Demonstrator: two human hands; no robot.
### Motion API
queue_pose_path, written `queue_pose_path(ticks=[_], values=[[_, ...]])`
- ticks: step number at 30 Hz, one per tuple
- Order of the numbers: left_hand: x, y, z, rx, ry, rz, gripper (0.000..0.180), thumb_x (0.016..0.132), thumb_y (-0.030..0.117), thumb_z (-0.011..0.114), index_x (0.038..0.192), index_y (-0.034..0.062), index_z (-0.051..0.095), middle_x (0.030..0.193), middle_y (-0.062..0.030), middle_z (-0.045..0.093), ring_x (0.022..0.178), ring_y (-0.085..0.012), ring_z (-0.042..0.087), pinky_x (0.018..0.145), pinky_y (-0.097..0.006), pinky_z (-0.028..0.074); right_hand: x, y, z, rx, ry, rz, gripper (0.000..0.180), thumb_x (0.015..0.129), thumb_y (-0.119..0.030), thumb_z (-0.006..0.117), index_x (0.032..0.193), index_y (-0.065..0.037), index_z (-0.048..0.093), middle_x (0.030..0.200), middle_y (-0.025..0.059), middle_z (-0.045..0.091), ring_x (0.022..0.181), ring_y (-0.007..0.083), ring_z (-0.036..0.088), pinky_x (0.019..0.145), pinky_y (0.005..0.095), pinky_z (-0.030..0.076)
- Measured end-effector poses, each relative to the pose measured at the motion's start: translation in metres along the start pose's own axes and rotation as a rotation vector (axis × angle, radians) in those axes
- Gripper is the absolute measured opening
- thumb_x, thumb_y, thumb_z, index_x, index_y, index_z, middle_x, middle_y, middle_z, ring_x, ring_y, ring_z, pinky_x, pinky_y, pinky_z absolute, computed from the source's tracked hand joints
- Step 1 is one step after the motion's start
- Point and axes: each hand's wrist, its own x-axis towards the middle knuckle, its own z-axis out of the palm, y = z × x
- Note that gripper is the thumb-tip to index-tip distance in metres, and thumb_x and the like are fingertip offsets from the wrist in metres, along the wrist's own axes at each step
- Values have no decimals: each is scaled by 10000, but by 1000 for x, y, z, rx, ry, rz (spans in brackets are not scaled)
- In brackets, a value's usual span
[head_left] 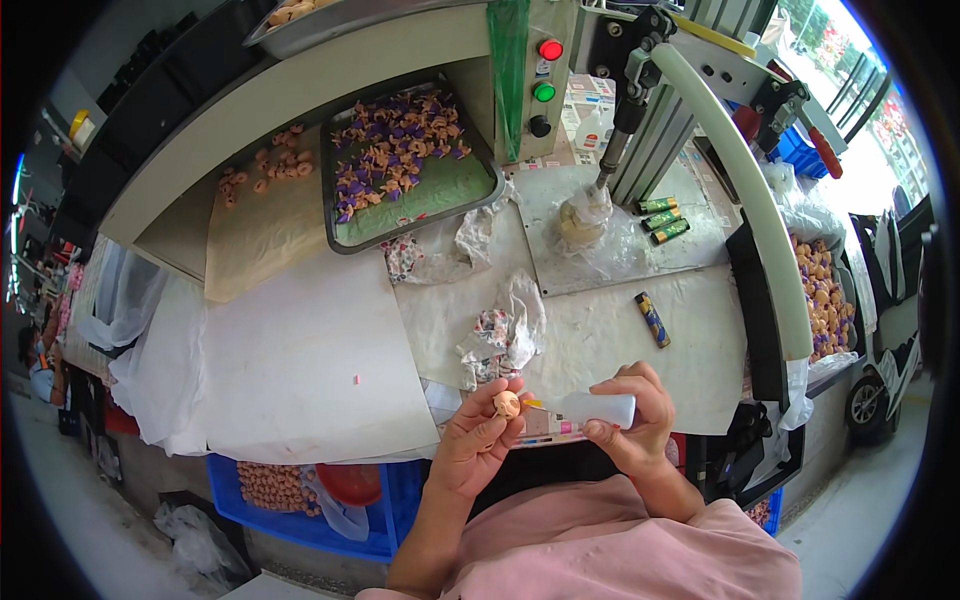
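Note:
My left hand (474, 436) pinches a small round peach-coloured part (507, 404), like a doll's head, between thumb and fingers. In my right hand (640, 420) a white squeeze bottle (598, 409) lies on its side. Its thin yellow nozzle (535, 403) points left and ends close beside the round part; whether they touch I cannot tell. Just beyond my left hand lies a crumpled patterned cloth (492, 333).
A dark tray (400, 226) of peach-and-purple parts sits under a housing, with loose ring-shaped parts (285, 165) beside it. A lever press (625, 120) stands at the back, plastic-wrapped at its tip. Small printed tubes (652, 320) lie nearby. Blue crates (225, 485) stand below the table.

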Motion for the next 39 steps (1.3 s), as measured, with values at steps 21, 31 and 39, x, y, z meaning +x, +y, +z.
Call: queue_pose_path(ticks=[21,31,39], values=[[4,4,1,18,67,-25,316,927,35,552,1240,74,534,1269,-114,552,1151,-238,567,960,-291,511,0,3,7,-7,-54,-82,371,690,-233,835,937,-17,662,798,86,605,658,193,548,591,297,440],[5,0,-3,23,67,-28,348,905,25,584,1243,68,517,1222,-101,575,1119,-223,584,975,-312,504,0,6,2,-50,-11,-71,360,671,-205,842,928,-27,664,789,86,616,646,197,543,586,303,443],[8,-4,-1,35,69,-19,333,897,-38,558,1212,67,532,1223,-95,577,1177,-236,548,1005,-306,490,0,6,-7,-64,-20,-74,325,670,-169,831,903,-21,660,770,86,611,622,197,525,570,302,430]])
